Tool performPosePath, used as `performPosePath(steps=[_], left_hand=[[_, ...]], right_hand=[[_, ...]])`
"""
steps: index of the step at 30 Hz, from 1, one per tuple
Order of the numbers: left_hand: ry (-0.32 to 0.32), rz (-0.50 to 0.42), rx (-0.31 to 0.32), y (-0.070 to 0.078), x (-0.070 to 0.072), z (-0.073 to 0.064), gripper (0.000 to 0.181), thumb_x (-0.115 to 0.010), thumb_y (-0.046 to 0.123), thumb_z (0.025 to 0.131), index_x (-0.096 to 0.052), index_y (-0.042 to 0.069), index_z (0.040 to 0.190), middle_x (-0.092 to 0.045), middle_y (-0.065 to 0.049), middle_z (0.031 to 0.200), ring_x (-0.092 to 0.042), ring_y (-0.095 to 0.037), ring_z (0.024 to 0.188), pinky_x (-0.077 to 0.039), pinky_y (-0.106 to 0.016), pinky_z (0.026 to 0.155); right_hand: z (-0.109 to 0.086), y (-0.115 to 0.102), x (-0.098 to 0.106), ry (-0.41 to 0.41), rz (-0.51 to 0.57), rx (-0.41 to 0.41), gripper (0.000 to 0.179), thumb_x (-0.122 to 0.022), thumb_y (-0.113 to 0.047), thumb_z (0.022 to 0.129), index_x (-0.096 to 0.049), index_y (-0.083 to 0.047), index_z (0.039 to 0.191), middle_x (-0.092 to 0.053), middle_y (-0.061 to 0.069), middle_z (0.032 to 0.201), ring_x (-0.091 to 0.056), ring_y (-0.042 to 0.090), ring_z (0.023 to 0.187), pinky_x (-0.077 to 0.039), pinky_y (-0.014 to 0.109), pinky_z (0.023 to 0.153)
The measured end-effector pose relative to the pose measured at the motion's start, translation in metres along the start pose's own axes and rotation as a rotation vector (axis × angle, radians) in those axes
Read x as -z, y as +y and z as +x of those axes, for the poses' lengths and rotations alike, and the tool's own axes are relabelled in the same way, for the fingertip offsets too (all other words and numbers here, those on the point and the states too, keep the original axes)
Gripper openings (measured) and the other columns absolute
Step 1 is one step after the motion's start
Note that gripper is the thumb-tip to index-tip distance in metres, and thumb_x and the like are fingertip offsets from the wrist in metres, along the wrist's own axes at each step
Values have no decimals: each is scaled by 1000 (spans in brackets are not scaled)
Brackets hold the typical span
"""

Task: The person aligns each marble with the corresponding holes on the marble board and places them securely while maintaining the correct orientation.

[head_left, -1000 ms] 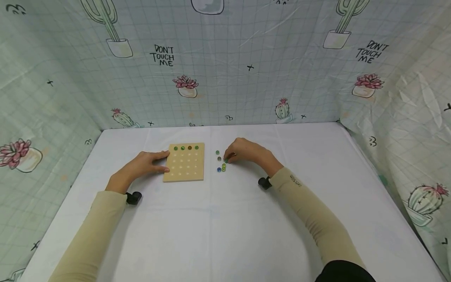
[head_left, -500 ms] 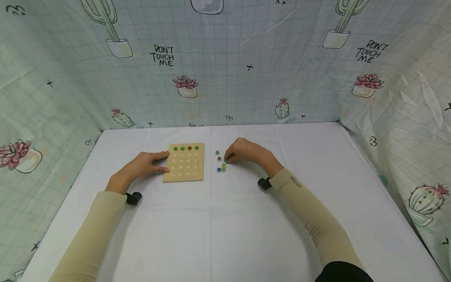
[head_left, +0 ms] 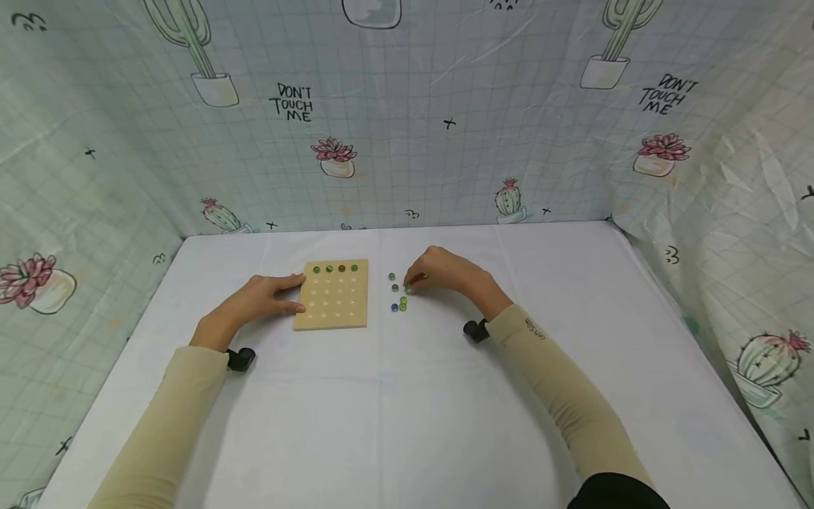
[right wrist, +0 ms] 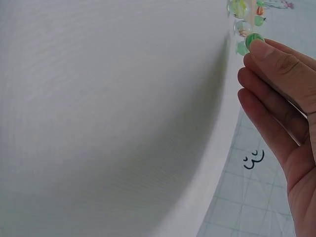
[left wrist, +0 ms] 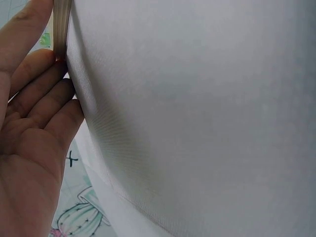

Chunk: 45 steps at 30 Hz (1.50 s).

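In the head view, my left hand (head_left: pixel 263 293) rests at the left edge of a square wooden board (head_left: pixel 333 322), thumb and index finger spread apart against it. The board has rows of small hollows, and several glass marbles (head_left: pixel 342 268) fill its far row. My right hand (head_left: pixel 439 272) is to the right of the board. Its thumb and fingertips pinch a green marble (right wrist: pixel 253 40), which shows clearly in the right wrist view. Beside that hand lie several loose marbles, among them a blue marble (head_left: pixel 394 307) and a yellow-green marble (head_left: pixel 403 304).
A white cloth (head_left: pixel 381 410) covers the table. Printed curtains (head_left: pixel 407 120) hang at the back and both sides. Each wrist wears a small black camera, such as the left camera (head_left: pixel 242 359).
My right hand has barely moved, still with the green marble at its fingertips. The left hand and board stay in place; the head view has tilted very slightly.
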<state>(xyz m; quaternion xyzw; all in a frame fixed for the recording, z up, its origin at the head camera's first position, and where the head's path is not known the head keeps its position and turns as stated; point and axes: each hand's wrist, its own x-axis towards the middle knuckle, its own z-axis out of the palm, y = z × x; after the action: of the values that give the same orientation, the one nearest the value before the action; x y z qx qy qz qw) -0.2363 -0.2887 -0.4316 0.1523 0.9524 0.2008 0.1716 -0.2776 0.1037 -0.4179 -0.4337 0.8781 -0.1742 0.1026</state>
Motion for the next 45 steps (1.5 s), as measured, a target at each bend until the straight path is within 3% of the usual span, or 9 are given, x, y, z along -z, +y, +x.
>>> performPosePath(steps=[10, 26, 45], left_hand=[[-1, -10, 14, -1, -1, 0, 91, -76, 54, 86, -38, 11, 157, -33, -18, 161, -26, -44, 149, -26, -61, 119], [-1, 4, 13, -2, -1, 1, 93, -75, 57, 85, -38, 11, 157, -33, -18, 161, -26, -44, 149, -26, -62, 119], [2, -7, -3, -1, 1, -1, 91, -76, 53, 86, -38, 10, 157, -34, -19, 160, -28, -43, 149, -27, -60, 120]], right_hand=[[0, -6, 8, 31, 24, 39, 18, -80, -8, 88, -81, -7, 106, -78, 3, 106, -73, 10, 94, -57, 18, 83], [9, -15, 10, 47, 51, 29, 18, -80, -9, 88, -81, -7, 106, -78, 2, 106, -73, 9, 94, -57, 18, 83], [40, -27, 9, 33, 77, 91, 17, -80, -10, 89, -82, -10, 106, -78, 0, 105, -71, 5, 89, -56, 15, 80]])
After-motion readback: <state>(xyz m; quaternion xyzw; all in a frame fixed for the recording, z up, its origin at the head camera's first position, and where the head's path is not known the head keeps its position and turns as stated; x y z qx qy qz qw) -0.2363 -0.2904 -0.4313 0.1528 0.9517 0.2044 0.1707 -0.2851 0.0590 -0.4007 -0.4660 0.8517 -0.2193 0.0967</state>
